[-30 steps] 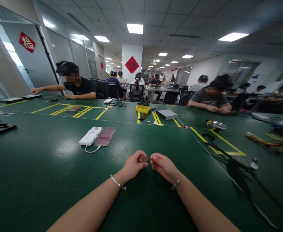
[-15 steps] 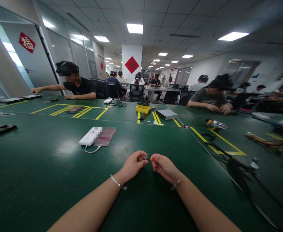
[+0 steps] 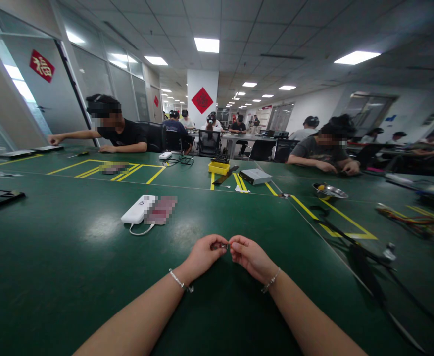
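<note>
1. Green matte table mat covers the whole bench. Both our forearms reach out over it, wrists nr the front ctr.
2. Our left hand is curled, w/ thumb & forefinger pinched tight on a small silvery metal part.
3. Our right hand comes in from the other side, fingers folded, tips closed on the far end of the same part. Both hands' fingertips meet there.
4. The part sits just above the mat, btw the two hands, ctr of view. It's too small for us to tell its shape.
5. Thin silver chain bracelets ring both our wrists.
6. Beyond the left hand, a white rectangular power bank lies flat, w/ a thin white cable looping from its near end. A flat pinkish item, blurred, touches its right side.
7. Farther back is a yellow plastic tray, w/ a grey flat metal box just to its right. Yellow tape lines mark the mat.
8. On the right side is a shallow round metal dish. Black cables trail across the mat, well apart from our hands.
9. Across at left, a person in a black tee has one arm stretched along the table. At right, a person in a grey tee has both hands on the table. More ppl are seated in the far bg.
</note>
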The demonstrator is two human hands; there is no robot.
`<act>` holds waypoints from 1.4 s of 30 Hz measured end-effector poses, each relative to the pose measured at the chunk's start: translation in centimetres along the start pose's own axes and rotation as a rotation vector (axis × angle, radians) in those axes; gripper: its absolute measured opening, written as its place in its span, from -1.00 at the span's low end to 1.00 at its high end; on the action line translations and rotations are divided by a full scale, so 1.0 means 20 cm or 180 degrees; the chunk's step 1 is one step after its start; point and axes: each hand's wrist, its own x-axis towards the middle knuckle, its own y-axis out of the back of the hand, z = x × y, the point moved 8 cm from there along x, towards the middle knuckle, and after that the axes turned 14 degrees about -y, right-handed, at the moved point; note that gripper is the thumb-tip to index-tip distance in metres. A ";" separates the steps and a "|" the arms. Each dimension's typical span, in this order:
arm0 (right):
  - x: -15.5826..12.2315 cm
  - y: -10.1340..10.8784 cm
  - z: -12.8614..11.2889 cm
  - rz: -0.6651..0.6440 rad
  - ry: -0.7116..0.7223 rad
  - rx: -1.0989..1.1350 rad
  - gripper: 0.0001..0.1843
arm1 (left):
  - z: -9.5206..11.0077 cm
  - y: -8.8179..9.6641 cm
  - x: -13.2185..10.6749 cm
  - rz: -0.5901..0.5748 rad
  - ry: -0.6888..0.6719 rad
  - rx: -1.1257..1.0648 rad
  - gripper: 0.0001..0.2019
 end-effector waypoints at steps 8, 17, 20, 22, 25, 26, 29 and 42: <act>0.01 -0.01 -0.02 0.0417 0.0325 -0.0617 -0.73 | 0.03 0.02 0.00 0.0066 -0.0019 0.0243 -0.86; -0.04 0.00 -0.12 0.1142 0.1099 -0.1416 -0.88 | 0.01 -0.02 -0.01 0.0049 0.0216 -0.0283 -0.80; -0.06 -0.02 -0.13 0.1244 0.1200 -0.1521 -0.90 | -0.01 -0.02 -0.01 0.0146 0.0297 -0.0493 -0.78; -0.07 -0.02 -0.14 0.1353 0.1288 -0.1654 -0.91 | -0.01 -0.02 -0.01 0.0204 0.0314 -0.0663 -0.79; -0.10 -0.05 -0.17 0.1454 0.1529 -0.1998 -0.88 | -0.01 -0.02 -0.01 0.0273 0.0385 -0.0836 -0.81; -0.11 -0.07 -0.18 0.1445 0.1622 -0.2113 -0.85 | -0.02 -0.02 -0.01 0.0311 0.0407 -0.0845 -0.82; -0.14 -0.11 -0.19 0.1368 0.1847 -0.2390 -0.77 | -0.03 0.00 -0.02 0.0486 0.0482 -0.0880 -0.83; -0.20 -0.21 -0.18 0.2004 0.2536 -0.3932 -0.59 | -0.05 -0.02 -0.03 0.0662 0.0672 -0.1628 -0.86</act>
